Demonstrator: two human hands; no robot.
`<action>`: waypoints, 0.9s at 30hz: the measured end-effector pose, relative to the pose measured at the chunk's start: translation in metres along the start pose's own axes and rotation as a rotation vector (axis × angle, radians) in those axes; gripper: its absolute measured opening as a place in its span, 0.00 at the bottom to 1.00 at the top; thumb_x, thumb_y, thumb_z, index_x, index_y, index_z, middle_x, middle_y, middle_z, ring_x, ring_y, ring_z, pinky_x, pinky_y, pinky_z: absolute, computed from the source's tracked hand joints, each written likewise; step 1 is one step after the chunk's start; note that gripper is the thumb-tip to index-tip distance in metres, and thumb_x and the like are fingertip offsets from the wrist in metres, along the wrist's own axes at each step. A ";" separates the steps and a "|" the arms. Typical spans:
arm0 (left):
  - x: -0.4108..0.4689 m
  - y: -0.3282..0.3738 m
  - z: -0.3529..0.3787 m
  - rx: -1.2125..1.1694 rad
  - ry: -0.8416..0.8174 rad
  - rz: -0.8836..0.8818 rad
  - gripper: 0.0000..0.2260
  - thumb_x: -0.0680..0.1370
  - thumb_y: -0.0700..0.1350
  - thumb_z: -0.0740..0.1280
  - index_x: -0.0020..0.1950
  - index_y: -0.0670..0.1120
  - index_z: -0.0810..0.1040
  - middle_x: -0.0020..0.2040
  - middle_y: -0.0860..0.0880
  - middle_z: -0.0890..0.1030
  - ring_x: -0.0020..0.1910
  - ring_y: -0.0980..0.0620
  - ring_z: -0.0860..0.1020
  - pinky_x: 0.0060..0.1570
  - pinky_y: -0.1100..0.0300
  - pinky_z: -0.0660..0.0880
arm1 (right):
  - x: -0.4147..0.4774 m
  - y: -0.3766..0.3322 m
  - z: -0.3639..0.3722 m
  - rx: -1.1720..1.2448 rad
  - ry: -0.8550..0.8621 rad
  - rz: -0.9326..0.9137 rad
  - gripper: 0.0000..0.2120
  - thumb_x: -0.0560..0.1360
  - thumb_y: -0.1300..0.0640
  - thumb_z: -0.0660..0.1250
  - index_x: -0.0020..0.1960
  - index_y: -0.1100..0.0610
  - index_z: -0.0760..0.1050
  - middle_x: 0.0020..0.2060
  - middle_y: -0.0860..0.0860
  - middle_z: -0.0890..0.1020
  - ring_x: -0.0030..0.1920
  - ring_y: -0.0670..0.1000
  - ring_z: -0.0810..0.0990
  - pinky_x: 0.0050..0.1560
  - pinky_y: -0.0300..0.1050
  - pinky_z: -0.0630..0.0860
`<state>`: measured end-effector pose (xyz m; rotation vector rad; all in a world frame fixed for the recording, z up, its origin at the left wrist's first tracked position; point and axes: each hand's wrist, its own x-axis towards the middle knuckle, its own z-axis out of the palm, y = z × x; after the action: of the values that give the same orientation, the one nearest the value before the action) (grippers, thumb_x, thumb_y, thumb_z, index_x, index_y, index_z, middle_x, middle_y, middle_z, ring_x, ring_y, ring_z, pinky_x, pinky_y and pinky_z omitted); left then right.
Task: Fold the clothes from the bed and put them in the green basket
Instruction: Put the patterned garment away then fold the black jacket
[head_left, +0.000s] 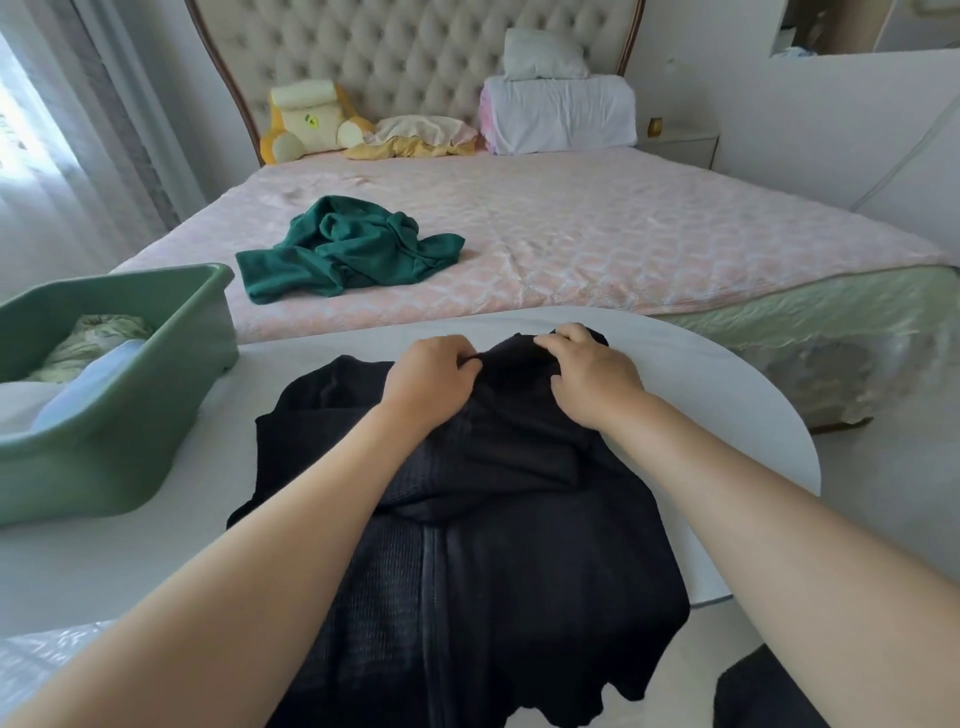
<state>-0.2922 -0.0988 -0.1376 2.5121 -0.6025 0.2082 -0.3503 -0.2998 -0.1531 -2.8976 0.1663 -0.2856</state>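
A black garment (498, 519) lies spread on a white table (727, 395), its near part hanging over the table's edge. Both hands are at its far end: the left hand (428, 376) and the right hand (592, 376) each have fingers curled, pinching a bunch of the black cloth. The green basket (130, 415) stands on the table to the left, with pale clothes (88, 343) inside. Beyond, a crumpled green garment (343, 249) lies on the bed (623, 234), near its foot. Pillows (561, 111) sit at the headboard.
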 end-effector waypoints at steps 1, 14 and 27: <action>0.001 -0.001 -0.004 -0.133 0.009 -0.053 0.06 0.81 0.48 0.63 0.52 0.49 0.79 0.44 0.53 0.80 0.45 0.51 0.78 0.41 0.56 0.73 | 0.003 -0.003 -0.002 -0.027 0.036 -0.003 0.22 0.81 0.59 0.58 0.73 0.47 0.69 0.74 0.48 0.66 0.63 0.55 0.76 0.58 0.50 0.74; -0.025 -0.020 -0.014 0.095 -0.035 -0.049 0.24 0.72 0.36 0.59 0.66 0.51 0.73 0.62 0.48 0.73 0.62 0.45 0.68 0.60 0.50 0.69 | 0.016 -0.038 0.002 -0.148 -0.049 -0.036 0.32 0.77 0.65 0.58 0.78 0.47 0.59 0.74 0.53 0.64 0.60 0.58 0.76 0.56 0.52 0.75; 0.016 -0.003 -0.005 -0.224 0.042 -0.211 0.12 0.78 0.41 0.57 0.58 0.46 0.75 0.52 0.46 0.81 0.51 0.44 0.78 0.53 0.50 0.75 | 0.030 -0.039 -0.015 0.039 0.162 -0.078 0.25 0.75 0.55 0.65 0.70 0.43 0.70 0.73 0.49 0.67 0.70 0.57 0.63 0.69 0.54 0.61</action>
<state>-0.2763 -0.1002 -0.1307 2.3270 -0.3212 0.1077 -0.3207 -0.2692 -0.1247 -2.8451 0.0727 -0.5315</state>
